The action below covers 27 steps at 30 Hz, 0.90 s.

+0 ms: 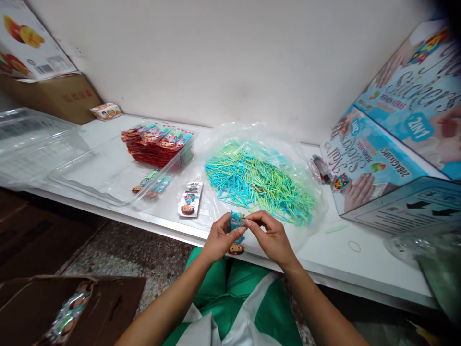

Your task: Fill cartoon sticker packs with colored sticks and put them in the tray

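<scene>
Near the table's front edge, my left hand (222,236) holds a small clear packet (236,223) with blue and green sticks showing at its top and a printed cartoon face at its lower end. The fingers of my right hand (265,234) pinch the packet's upper right edge. Just beyond my hands lies a heap of thin blue and green sticks (259,180) on a clear plastic bag (252,129). A flat printed packet (189,199) rests on the table to the left of my hands.
A clear tray (90,178) at the left holds stacked red packets (154,149). More clear trays (32,139) are at far left. Large printed boxes (389,154) stand at right, near a rubber band (354,246). An open carton (108,307) with packets sits below left.
</scene>
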Available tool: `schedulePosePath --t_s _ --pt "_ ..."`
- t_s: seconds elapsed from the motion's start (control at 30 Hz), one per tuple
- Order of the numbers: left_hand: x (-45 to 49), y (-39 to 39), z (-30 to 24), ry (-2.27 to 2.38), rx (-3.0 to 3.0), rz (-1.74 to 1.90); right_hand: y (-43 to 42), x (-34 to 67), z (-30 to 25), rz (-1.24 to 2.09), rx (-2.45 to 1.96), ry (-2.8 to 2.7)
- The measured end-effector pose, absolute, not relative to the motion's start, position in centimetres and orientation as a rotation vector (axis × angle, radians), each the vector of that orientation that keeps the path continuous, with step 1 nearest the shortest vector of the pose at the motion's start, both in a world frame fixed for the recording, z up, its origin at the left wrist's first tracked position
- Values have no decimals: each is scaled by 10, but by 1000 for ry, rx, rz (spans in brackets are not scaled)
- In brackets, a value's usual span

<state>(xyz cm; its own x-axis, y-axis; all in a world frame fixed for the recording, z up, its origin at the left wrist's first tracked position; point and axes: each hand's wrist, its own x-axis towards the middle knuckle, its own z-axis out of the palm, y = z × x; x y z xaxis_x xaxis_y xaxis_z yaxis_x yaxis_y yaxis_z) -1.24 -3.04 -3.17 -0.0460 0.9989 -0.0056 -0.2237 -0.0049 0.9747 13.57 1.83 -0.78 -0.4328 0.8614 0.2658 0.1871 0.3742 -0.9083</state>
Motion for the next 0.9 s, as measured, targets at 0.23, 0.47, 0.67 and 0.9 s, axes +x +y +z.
schedulePosePath --t_s 0.23,0.47,0.67,0.9 --pt "-26 -31 -29 1017 1002 1329 17 133 0 944 -809 -1872" --pt "-31 -30 -30 1039 1049 1367 25 134 4 908 -718 -1796" --pt "-32 -29 -35 1033 1038 1366 28 127 6 1013 -734 -1800" --pt "-44 -31 -36 1084 904 1349 39 120 9 1152 -836 -1754"
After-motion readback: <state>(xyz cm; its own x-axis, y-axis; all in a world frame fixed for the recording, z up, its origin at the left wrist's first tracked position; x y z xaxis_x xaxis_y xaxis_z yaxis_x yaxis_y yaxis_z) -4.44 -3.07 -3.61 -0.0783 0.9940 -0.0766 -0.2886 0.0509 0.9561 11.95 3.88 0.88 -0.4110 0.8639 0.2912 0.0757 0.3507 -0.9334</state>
